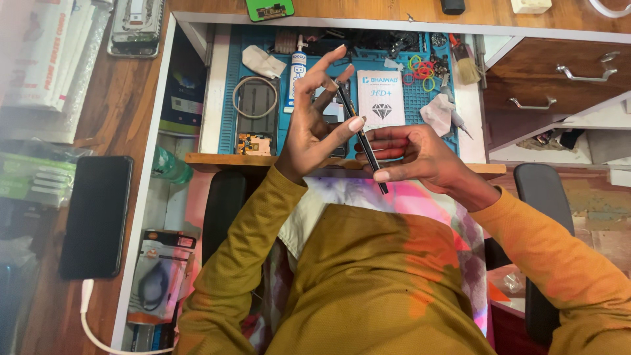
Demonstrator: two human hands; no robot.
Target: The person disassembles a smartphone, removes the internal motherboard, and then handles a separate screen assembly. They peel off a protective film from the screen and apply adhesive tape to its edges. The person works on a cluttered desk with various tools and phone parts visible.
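At nine o'clock in the view a dark smartphone (96, 215) lies flat and glossy on the wooden worktop (125, 112), a white cable (98, 329) running from below its lower end. Above it, at ten o'clock, sit clear plastic-wrapped packets (46, 59). Just right of the phone an open white drawer (148, 217) holds a green bottle (172, 167) and a printed cardboard packet (158, 276).

Toward twelve o'clock a blue rubbery repair mat (420, 98), ribbed and gridded, carries a phone frame (255, 115) with a wire ring on it, a white glue tube (299, 72), a crumpled white cloth (261, 61), a flat white card packet (381, 98), coloured rubber bands (420, 71) and a small brush (465, 66).

In front of the mat, near the centre, the left hand (315, 131) is raised with fingers spread and curved, thumb and forefinger pinching the upper end of a thin black stick-shaped tool (361, 135). The right hand (414, 154), at its three o'clock, is loosely curled, its thumb and fingers closed on the tool's lower half. The tool slants from eleven to five o'clock between the two hands, hiding part of the mat behind.

At two o'clock a brown wooden drawer front (559, 79) bears metal handles (582, 69).
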